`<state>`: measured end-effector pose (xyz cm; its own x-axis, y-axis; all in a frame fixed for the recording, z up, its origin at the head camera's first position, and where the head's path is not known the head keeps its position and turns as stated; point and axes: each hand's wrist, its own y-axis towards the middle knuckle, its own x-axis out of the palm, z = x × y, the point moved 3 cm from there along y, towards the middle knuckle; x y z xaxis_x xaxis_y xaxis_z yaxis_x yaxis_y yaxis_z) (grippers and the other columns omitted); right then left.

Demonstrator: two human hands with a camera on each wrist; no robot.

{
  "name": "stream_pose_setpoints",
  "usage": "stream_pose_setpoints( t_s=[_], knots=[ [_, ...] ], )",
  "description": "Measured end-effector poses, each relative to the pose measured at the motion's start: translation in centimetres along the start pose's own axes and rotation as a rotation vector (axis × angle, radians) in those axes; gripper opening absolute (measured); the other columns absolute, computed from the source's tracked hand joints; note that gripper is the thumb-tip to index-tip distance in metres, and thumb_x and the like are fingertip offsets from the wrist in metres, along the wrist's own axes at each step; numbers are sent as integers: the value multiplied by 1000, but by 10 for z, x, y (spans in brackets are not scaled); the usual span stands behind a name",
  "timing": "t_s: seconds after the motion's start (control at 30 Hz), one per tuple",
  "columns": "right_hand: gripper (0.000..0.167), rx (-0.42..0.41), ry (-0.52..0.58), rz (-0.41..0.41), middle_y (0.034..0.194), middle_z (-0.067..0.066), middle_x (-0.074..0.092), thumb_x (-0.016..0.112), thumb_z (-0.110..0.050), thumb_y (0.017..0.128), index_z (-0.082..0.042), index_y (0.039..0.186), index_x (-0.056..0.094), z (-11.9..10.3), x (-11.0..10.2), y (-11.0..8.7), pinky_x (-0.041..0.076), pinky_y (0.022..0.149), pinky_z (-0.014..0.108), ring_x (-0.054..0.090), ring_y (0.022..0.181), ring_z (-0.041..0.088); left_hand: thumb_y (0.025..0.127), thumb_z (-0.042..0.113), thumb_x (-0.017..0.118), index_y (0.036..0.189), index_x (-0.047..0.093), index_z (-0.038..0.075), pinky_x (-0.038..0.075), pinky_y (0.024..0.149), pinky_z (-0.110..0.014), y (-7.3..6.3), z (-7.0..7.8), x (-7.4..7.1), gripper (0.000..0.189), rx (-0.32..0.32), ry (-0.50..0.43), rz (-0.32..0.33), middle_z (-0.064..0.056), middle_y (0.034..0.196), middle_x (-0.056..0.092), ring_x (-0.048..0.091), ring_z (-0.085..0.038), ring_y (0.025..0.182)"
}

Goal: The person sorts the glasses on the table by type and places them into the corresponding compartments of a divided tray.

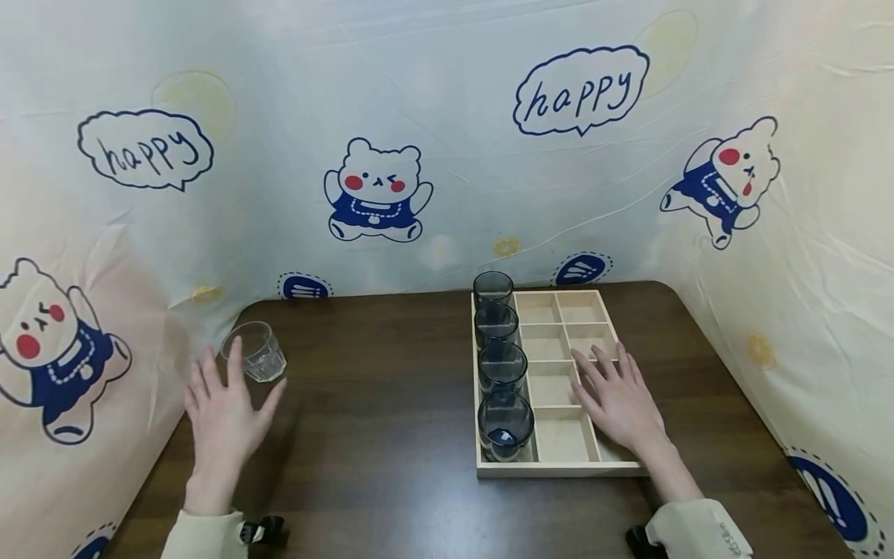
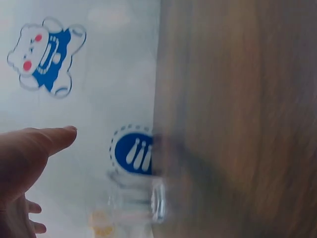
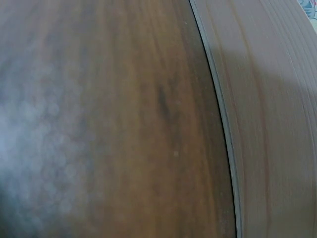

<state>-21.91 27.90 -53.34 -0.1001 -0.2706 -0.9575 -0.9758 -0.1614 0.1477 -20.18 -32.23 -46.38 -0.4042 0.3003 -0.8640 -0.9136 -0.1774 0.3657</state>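
Observation:
A clear drinking glass (image 1: 267, 361) stands at the left of the table, just beyond my left hand (image 1: 226, 423). The fingers of that hand are spread and hold nothing; in the left wrist view the hand (image 2: 22, 163) appears apart from the blurred glass (image 2: 157, 201). My right hand (image 1: 621, 404) lies over the right side of a divided wooden box (image 1: 559, 470), fingers extended. Whether it touches the box is hard to tell. Several dark tinted glasses (image 1: 506, 427) fill the box's left column. The right wrist view has only the box's outer side (image 3: 267, 129), without the hand.
The brown wooden table (image 1: 377, 404) runs between the glass and the box. A pale cloth (image 1: 461, 93) printed with bears and "happy" bubbles surrounds the table at the back and sides. Other box compartments (image 1: 564, 433) show bare wood.

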Motion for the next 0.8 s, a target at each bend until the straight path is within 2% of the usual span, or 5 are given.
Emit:
stream_pose_setpoints(
  t_s=[0.13,0.27,0.53,0.8],
  knots=[
    [63,-4,5,11,172,26,42,54,-50,112,-23,169,45,1,1,-1,19,133,74,18,163,65,95,35,83,176,15,7,13,128,-84,9,-15,-4,109,-14,-32,55,-39,179,6,10,-68,163],
    [63,-7,8,16,172,26,43,55,-50,112,-23,168,46,1,1,-1,18,133,74,18,163,64,91,30,87,174,17,3,16,130,-80,18,-25,-2,112,-34,-84,84,-40,178,11,15,-67,162],
    [63,-3,-2,0,173,26,42,53,-50,112,-23,169,45,1,1,0,18,134,74,17,163,65,92,30,87,175,8,4,23,129,-78,32,-41,13,118,-132,-177,31,-34,181,8,19,-60,164],
    [63,6,3,2,173,27,41,54,-49,112,-23,169,45,1,0,0,16,134,73,16,164,64,96,31,84,176,-4,5,18,135,-71,42,-53,30,122,-273,-401,-18,-30,183,6,17,-53,168]
  ],
)
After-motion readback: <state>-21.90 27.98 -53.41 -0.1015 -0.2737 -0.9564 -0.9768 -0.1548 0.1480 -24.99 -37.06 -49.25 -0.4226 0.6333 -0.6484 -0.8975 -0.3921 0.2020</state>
